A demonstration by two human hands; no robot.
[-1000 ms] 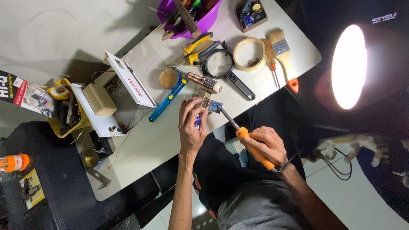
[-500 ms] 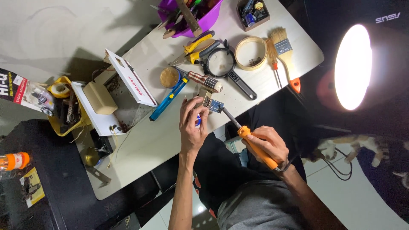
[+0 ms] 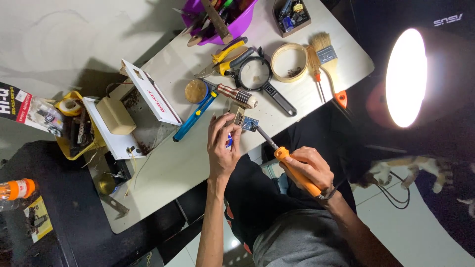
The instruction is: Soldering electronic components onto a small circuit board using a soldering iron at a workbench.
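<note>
Head view, person seated at a narrow white table (image 3: 198,163) that runs diagonally from lower left to upper right of frame. Against the frame one second back I log almost no change: both hands hold the same posture, and the view has drifted only slightly. I read that as fine work held steady at one spot.

Largest first. A lit lamp (image 3: 405,74) glares at the right edge. A white box with its lid propped open (image 3: 143,99) sits left of centre, and a purple tub of tools (image 3: 217,20) at the top. A magnifying glass (image 3: 260,74), a roll of tape (image 3: 289,62), and a paintbrush (image 3: 326,54) lie in the upper middle. A blue desoldering pump (image 3: 195,116) lies left of the hands.

The right hand (image 3: 309,168) is closed around an orange-handled soldering iron (image 3: 292,168), tip angled up-left onto a small blue circuit board (image 3: 247,122) at centre frame, near the table's front edge. The left hand (image 3: 222,146) pinches the board, fingers curled, steadying it.

Room: pale tiled floor lower right, dark bench at lower left, orange-capped bottle (image 3: 17,189) on it.
</note>
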